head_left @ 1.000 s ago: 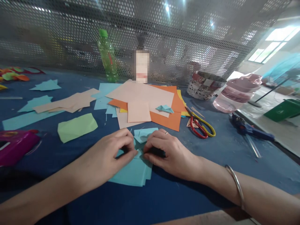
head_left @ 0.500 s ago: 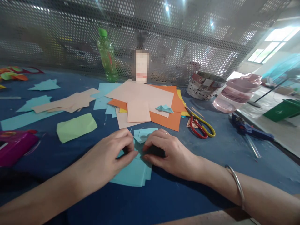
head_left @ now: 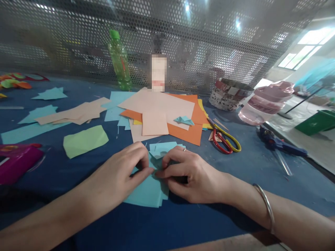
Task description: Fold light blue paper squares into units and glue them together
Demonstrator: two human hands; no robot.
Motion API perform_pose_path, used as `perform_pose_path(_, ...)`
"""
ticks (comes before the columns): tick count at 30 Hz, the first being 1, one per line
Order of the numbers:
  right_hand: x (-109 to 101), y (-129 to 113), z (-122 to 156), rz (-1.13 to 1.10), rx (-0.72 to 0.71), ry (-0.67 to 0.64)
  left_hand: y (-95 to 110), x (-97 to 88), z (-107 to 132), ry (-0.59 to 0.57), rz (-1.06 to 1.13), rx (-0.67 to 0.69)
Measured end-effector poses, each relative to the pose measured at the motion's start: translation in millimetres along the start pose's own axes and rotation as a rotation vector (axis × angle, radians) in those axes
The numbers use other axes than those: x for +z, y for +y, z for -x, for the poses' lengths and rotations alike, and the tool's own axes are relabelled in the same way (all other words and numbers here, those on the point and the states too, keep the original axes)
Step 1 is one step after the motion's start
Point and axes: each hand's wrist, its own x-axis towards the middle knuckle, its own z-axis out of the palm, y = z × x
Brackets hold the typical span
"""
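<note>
One light blue paper [head_left: 148, 190] lies at the front of the blue table [head_left: 235, 181], its top fold pinched by the fingertips of the left hand [head_left: 117, 176] and right hand [head_left: 192, 174], which meet over it. Just beyond lie peach and orange sheets [head_left: 183, 130], with scissors [head_left: 225, 141] to their right and a green sheet [head_left: 85, 139] to their left.

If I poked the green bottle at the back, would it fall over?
Probably, yes. The green bottle stands upright, tall and narrow, so a poke near its cap would likely tip it. It looks like thin plastic, so probably light. Once down, its round body could roll.
</note>
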Motion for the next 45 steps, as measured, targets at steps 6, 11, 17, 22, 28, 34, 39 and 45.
perform_pose_path(6,-4,0,0,0.013,-0.042,-0.025,-3,-3.0,1,-0.023,0.001,-0.035)
perform_pose_path(11,-4,3,0,0.039,-0.094,-0.031,-4,-5.8,1,-0.050,0.012,-0.046)
perform_pose_path(17,-4,3,0,0.037,-0.106,-0.033,-3,-12.4,-1,-0.088,0.037,-0.089)
perform_pose_path(22,-5,3,1,0.056,-0.102,-0.040,1,-14.7,-4,-0.079,0.055,-0.155)
perform_pose_path(28,-4,1,1,0.070,-0.092,-0.040,9,-1.2,-4,0.015,-0.007,-0.161)
perform_pose_path(34,-4,2,1,0.072,-0.112,-0.028,13,2.4,-6,-0.016,-0.032,-0.192)
perform_pose_path(39,-4,3,1,0.068,-0.139,-0.007,7,2.0,-2,0.011,-0.008,-0.098)
perform_pose_path(45,-6,6,0,0.096,-0.217,0.020,-2,-2.7,0,-0.037,0.017,-0.080)
